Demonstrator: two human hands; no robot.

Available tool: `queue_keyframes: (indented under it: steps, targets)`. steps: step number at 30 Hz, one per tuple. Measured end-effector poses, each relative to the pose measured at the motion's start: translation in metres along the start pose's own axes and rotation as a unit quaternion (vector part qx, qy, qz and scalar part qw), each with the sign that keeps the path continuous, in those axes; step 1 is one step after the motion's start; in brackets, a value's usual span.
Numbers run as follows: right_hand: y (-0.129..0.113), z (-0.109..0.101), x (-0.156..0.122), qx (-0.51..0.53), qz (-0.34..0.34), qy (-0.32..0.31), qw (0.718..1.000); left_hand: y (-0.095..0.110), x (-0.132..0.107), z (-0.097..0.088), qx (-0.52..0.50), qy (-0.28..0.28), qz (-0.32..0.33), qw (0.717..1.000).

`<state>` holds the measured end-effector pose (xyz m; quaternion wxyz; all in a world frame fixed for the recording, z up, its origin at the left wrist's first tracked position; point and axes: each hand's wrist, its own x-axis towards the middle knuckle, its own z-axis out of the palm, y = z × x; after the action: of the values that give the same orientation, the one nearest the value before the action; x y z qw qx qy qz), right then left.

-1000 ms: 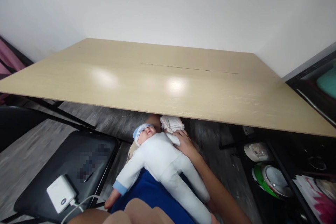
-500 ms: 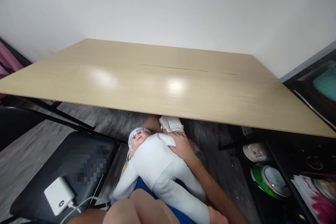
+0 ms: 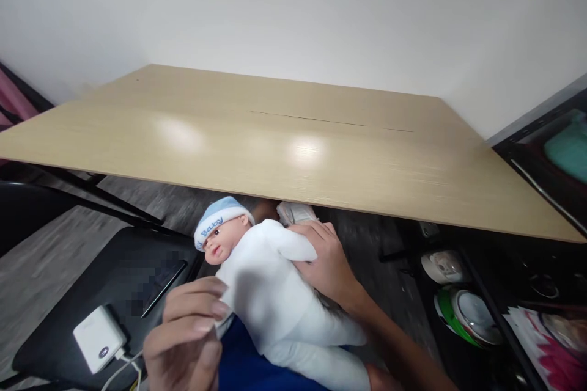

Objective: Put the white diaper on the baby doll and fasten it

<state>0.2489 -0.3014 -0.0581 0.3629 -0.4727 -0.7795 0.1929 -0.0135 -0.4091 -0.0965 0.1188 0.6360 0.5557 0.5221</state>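
A baby doll [image 3: 270, 284] in a white suit and a blue-and-white cap lies across my lap, below the table's front edge, head to the upper left. My right hand [image 3: 326, 264] holds its torso from the right side, fingers curled on the white cloth. My left hand [image 3: 186, 333] grips the doll's left arm low in the picture, fingers closed on the sleeve. A folded white cloth bundle [image 3: 296, 212] shows just behind the doll, under the table edge.
A wide light wooden table [image 3: 293, 140] fills the middle, against a white wall. To my left stands a black chair [image 3: 92, 293] with a white power bank [image 3: 98, 339] and a phone [image 3: 162, 278]. At right, a dark shelf [image 3: 481, 293] holds bowls.
The doll has been lifted and turned, its head now higher and further left. My left hand came up into view and took hold of its arm. My right hand stayed on the torso.
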Motion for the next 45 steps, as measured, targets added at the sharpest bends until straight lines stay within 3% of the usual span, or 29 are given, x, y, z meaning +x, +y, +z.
queue_keyframes:
  steps: [2,3,4,7,9,11,14,17,20,23,27,32,38,45]
  targets:
    - [-0.01,-0.011,-0.004,0.027,0.004,0.036,0.999,-0.024,-0.003,0.0,-0.04,0.101,-0.004,0.994]
    - [-0.015,-0.015,-0.006,0.037,0.007,0.053,0.998,-0.037,-0.006,0.0,-0.036,0.109,-0.015,0.993]
    - [-0.018,-0.019,-0.008,0.044,0.01,0.069,0.997,-0.05,-0.01,-0.001,-0.013,0.076,-0.025,0.997]
    - [-0.025,-0.029,-0.013,0.065,0.033,0.107,0.992,-0.082,-0.022,0.001,0.024,-0.097,-0.062,0.993]
    - [-0.027,-0.036,-0.013,0.077,0.055,0.117,0.989,-0.093,-0.022,0.007,0.0,-0.189,-0.095,0.977]
    - [-0.027,-0.046,-0.009,0.08,0.077,0.117,0.987,-0.092,-0.012,0.015,-0.029,-0.241,-0.103,0.965]
    - [-0.02,-0.07,-0.001,0.063,0.107,0.125,0.984,-0.075,0.027,0.024,-0.047,-0.255,-0.066,0.964]
    - [-0.007,-0.099,0.01,-0.006,0.113,0.132,0.985,-0.05,0.084,0.025,0.0,-0.259,-0.017,0.966]
    - [0.015,-0.123,0.024,-0.115,0.111,0.127,0.979,-0.032,0.148,0.026,0.059,-0.297,0.012,0.953]
    - [0.042,-0.136,0.046,-0.194,0.122,0.106,0.968,-0.028,0.205,0.039,0.101,-0.344,-0.01,0.934]
    - [0.084,-0.137,0.076,-0.236,0.136,0.044,0.961,-0.041,0.262,0.071,0.123,-0.386,0.013,0.914]
    - [0.129,-0.131,0.09,-0.262,0.112,0.0,0.959,-0.062,0.304,0.094,0.13,-0.414,0.028,0.9]
    - [0.16,-0.125,0.091,-0.197,0.126,0.047,0.971,-0.083,0.331,0.11,0.144,-0.386,0.02,0.911]
    - [0.209,-0.12,0.149,-0.215,0.11,0.066,0.968,-0.116,0.378,0.155,0.138,-0.337,0.027,0.931]
